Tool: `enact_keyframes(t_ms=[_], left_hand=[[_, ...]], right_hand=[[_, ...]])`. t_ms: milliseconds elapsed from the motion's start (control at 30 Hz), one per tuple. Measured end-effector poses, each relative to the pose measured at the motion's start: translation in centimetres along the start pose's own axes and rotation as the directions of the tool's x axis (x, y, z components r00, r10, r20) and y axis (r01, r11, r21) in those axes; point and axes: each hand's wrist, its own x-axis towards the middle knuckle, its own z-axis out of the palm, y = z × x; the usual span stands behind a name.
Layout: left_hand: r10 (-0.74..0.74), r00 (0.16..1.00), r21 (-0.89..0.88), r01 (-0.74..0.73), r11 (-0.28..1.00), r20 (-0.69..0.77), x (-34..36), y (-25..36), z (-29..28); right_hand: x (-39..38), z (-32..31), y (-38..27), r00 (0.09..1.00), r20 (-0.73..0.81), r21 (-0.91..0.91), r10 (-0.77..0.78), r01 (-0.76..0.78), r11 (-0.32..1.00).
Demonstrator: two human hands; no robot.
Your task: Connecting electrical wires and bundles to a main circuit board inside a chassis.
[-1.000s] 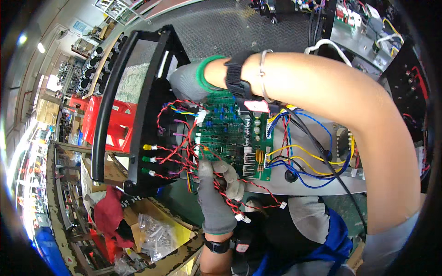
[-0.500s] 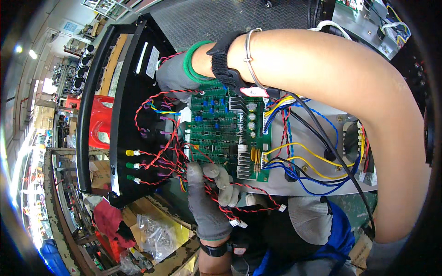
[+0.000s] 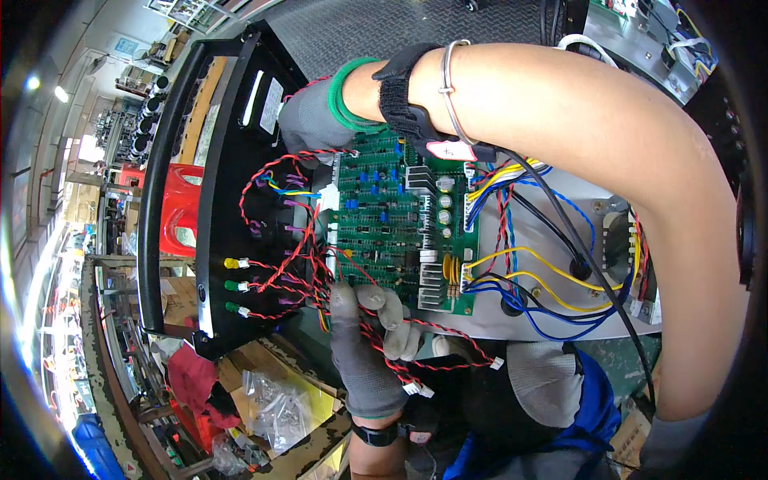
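Two grey-gloved hands on a wired chassis. Green circuit board (image 3: 388, 240) sits mid-frame, on a grey metal plate (image 3: 544, 228), black panel (image 3: 232, 200) standing along its left side.

Left hand (image 3: 362, 344), lower centre of frame: fingers curled in, thumb at the board's lower-left corner, closed round a bunch of red-black twisted wires (image 3: 312, 276). Free ends with white connectors (image 3: 416, 389) hang below the fist. Grip reads as gathering the loose leads in one place, away from the components.

Right hand (image 3: 314, 120), upper left: arm arches over the top of the board, probably to reach the panel's inner side without leaning on parts. Fingers mostly hidden; can't tell how far spread or whether they hold anything. Nearest things: panel and the board's upper-left corner, where one twisted pair ends.

Yellow indicator (image 3: 231, 263) and two green ones below it are set in the panel; their leads run right to the bundle, likely the reason for the slack there. White multi-pin plug (image 3: 329, 197) at board's left edge. Yellow wires (image 3: 500, 252) leave from the right edge.

Red stool (image 3: 181, 220) beyond the panel, left. Clear plastic bag (image 3: 276, 408) in a carton, lower left.
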Motion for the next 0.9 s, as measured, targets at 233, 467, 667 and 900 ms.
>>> enact_keyframes(t_ms=[233, 467, 667, 900], left_hand=[[-0.017, 1.000, -0.024, 0.017, 1.000, -0.008, -0.2, 0.0, 0.3], [-0.024, 1.000, -0.043, 0.025, 0.999, 0.014, 0.0, 0.1, 0.0], [-0.009, 1.000, -0.064, 0.010, 0.998, 0.014, 0.0, -0.1, 0.3], [-0.020, 0.999, -0.102, 0.024, 0.994, 0.044, 0.2, -0.1, -0.4]], right_hand=[[-0.6, -0.3, 0.0, 1.000, 0.002, 0.059, 0.015, -0.015, 0.998], [-0.4, -0.3, 0.1, 1.000, -0.002, 0.017, 0.017, -0.017, 1.000], [0.2, -0.1, 0.1, 1.000, -0.007, -0.195, 0.029, -0.030, 0.980], [1.2, 0.8, 0.3, 0.999, -0.024, -0.390, 0.024, -0.031, 0.920]])
